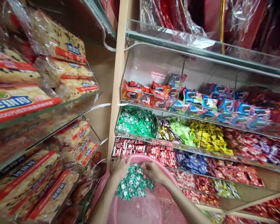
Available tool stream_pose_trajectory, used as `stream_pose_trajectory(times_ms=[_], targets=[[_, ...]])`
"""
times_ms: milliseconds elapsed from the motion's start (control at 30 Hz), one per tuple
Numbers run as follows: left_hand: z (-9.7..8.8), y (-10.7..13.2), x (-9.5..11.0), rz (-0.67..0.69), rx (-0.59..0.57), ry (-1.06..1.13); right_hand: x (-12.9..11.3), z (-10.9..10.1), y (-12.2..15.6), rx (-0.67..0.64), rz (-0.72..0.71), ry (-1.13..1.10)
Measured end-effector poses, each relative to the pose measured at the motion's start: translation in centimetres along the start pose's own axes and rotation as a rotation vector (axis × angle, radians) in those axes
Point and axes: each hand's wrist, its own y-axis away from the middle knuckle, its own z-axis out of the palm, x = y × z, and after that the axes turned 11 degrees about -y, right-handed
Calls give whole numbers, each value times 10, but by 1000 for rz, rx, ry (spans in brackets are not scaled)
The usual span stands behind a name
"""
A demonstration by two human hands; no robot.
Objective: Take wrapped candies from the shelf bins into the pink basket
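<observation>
A pink plastic basket (pixel 164 168) sits low in front of me, tilted against the shelves. Green-wrapped candies (pixel 134 183) lie heaped inside it, toward its far side. My left hand (pixel 119 168) is closed over the basket's far left rim. Inside the basket, my right hand (pixel 152 171) is at the right edge of the candy heap, its fingers curled inward. Whatever those fingers hold is hidden. Straight above the basket, a glass shelf bin holds more green-wrapped candies (pixel 136 122).
Glass-fronted shelves (pixel 151 140) carry yellow candies (pixel 207 135), blue packets (pixel 192 162) and red packets (pixel 162 155). To the left, shelves hold large bagged rice crackers (pixel 21 96). A wooden post (pixel 119 71) stands between the two units.
</observation>
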Motion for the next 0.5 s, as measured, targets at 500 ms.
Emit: stream_pose_trajectory(times_ms=[500], targets=[[2, 14, 18, -75, -1, -38, -97, 45, 74, -186, -366, 539]])
